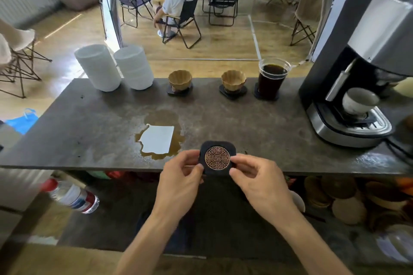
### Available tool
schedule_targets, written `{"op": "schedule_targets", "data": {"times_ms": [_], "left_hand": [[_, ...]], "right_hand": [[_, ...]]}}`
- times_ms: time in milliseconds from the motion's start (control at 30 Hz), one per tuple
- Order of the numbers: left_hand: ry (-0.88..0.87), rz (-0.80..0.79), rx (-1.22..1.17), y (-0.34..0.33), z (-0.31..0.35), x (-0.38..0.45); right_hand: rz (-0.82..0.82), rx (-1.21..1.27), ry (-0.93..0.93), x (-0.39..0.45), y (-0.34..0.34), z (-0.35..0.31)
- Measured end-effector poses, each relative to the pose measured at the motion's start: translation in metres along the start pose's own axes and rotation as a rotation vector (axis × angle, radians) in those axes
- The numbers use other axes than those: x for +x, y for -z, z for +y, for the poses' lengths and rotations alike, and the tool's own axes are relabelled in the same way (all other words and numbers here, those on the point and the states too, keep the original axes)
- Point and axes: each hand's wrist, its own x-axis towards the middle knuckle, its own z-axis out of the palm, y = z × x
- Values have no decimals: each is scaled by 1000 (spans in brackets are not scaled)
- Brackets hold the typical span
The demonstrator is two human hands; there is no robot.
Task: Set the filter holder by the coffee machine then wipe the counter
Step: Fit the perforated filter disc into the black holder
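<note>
Counter (245,123) work is barely begun: both hands, left (181,178) and right (263,183), pinch the dark holder (218,157) at its near edge, probably lifted, well short of the machine (357,73); the spill (161,140) remains unwiped.

I see even, bright daylight. Just left of the coffee machine (357,87), the puddle (159,140) mirrors a white glare patch. Wide-angle distortion bends the counter (89,123) edges; the machine's top and lower shelf are blurred.
</note>
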Motion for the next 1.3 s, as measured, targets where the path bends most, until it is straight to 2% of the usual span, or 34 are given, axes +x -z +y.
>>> {"op": "schedule_targets", "data": {"times_ms": [200, 567, 667, 733, 833, 900, 1000, 1167, 1300], "left_hand": [[25, -48, 260, -3, -2, 29], [12, 16, 390, -7, -1, 36], [-101, 57, 467, -6, 1, 44], [-169, 6, 470, -7, 8, 53], [-128, -132, 416, -10, 18, 67], [-53, -197, 339, -10, 16, 73], [18, -204, 268, -3, 12, 72], [143, -245, 54, 16, 14, 37], [185, -287, -45, 24, 4, 22]], "right_hand": [[4, -77, -79, 36, -9, -1], [-84, -253, -77, 35, -21, 2], [32, -82, -128, 24, -11, 4], [107, 190, -249, 12, -4, 7], [21, 815, -478, -6, -4, 10], [-30, 1037, -540, -11, -7, 10], [-29, 1097, -531, -4, -13, 6], [-29, 919, -449, 15, -13, 2], [-42, 874, -417, 21, -13, 1]]}}
